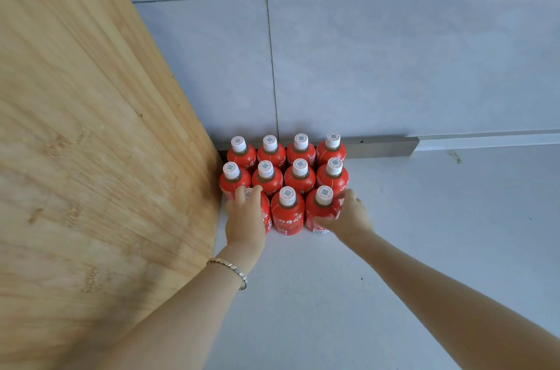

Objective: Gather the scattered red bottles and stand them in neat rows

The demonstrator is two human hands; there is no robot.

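Red bottles (300,178) stand in rows at the far-left corner of the surface (394,248); the left hand (245,218) grips the front-left bottle (267,215), the right hand (348,215) the front-right bottle (319,209); likely rigid, slick, top-heavy: grasp mid-body.

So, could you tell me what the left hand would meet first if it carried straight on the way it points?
The left hand grips the front-left bottle; pushed on, it would probably meet the middle row's left bottles behind, though depth is unclear.

We are listing white script on the red bottles (287,215), too blurred to read, code squares on their white caps (287,196), and one barcode (321,231).
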